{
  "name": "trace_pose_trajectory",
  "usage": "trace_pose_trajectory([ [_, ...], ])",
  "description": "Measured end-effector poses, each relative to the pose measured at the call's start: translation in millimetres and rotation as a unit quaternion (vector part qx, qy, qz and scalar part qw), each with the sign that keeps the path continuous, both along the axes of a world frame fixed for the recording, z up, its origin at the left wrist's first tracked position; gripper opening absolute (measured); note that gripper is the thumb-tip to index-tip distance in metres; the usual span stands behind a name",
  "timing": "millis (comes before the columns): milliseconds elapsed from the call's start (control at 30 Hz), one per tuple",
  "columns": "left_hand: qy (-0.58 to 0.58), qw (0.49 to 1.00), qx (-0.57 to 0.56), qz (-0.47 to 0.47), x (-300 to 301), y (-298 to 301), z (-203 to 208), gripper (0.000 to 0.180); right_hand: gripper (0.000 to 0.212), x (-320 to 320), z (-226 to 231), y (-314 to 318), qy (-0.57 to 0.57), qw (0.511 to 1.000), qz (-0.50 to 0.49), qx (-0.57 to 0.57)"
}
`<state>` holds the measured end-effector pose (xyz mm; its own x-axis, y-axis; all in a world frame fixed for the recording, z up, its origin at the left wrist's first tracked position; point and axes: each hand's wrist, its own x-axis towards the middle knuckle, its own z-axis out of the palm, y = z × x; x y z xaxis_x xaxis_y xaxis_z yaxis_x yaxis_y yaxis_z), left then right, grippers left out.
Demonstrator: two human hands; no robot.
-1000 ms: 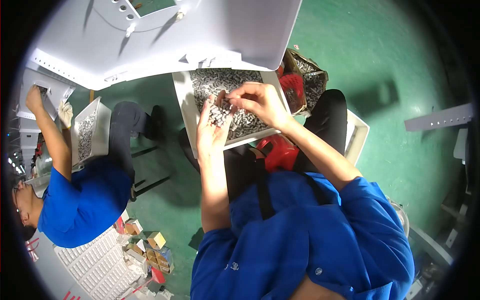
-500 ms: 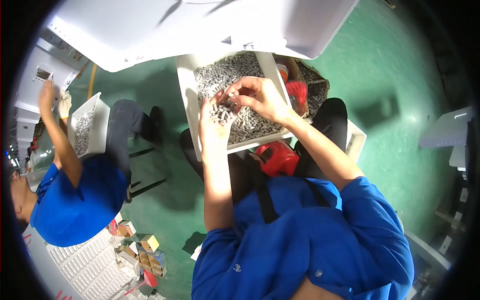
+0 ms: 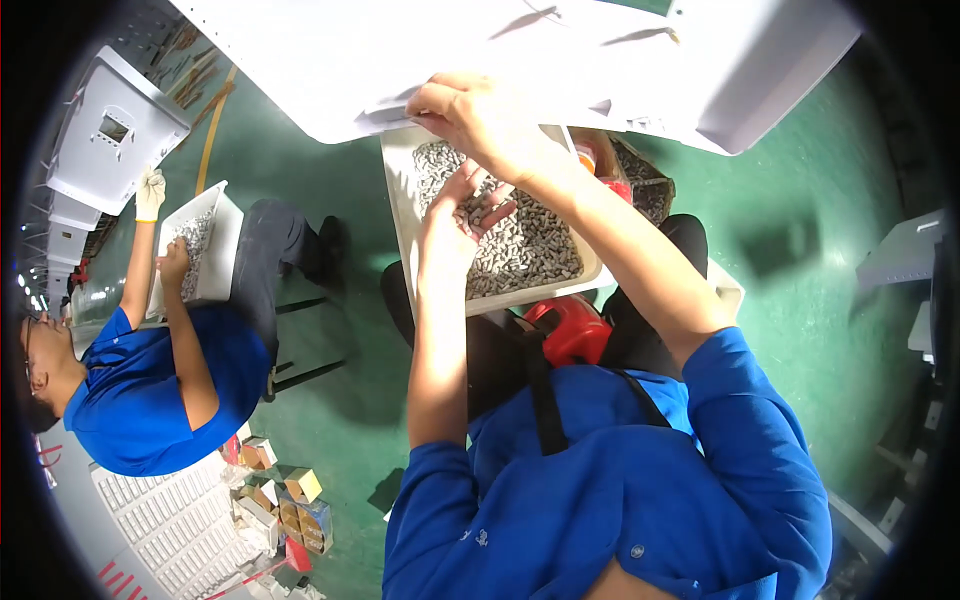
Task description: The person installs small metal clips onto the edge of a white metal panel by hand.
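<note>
A worker's right hand (image 3: 475, 115), at 12 o'clock, bends its fingers at a white panel's (image 3: 400, 50) edge — whether they pinch anything, one cannot tell. At 6 o'clock from it, the left hand (image 3: 448, 238), cupped half-open, cradles small grey pieces over a white bin (image 3: 403, 190) of more. At 9 o'clock, 1 co-worker (image 3: 170, 400).

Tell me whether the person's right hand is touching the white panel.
Cannot tell. In the head view, the right hand overlaps the white panel near its lower edge, but neither contact nor a gap shows plainly.
</note>
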<state>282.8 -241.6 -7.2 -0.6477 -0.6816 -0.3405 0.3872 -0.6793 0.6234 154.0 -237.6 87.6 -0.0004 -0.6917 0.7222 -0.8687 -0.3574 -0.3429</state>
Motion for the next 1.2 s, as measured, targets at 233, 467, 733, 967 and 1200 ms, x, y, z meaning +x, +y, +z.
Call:
trace_pose_trajectory([
  [233, 0.081, 0.997, -0.01, 0.008, 8, -20, 57, 0.043, 0.01, -11, -17, 22, 0.0, 0.996, -0.066, 0.053],
  [467, 0.063, 0.997, -0.039, -0.021, 0, -29, 64, 0.042, 0.014, -33, -16, 56, 0.001, 1.0, 0.009, -0.008],
  [733, 0.079, 0.993, -0.031, -0.078, -12, -9, 63, 0.043, 0.013, -42, -8, 88, 0.06, 0.998, -0.015, 0.022],
  [967, 0.075, 0.993, -0.021, -0.09, -19, 24, 72, 0.043, 0.014, -49, -14, 123, 0.004, 0.998, -0.065, -0.008],
  [1200, 0.1, 0.991, 0.025, -0.084, -23, 48, 67, 0.038, 0.015, -50, -34, 135, -0.049, 0.991, -0.085, -0.096],
])
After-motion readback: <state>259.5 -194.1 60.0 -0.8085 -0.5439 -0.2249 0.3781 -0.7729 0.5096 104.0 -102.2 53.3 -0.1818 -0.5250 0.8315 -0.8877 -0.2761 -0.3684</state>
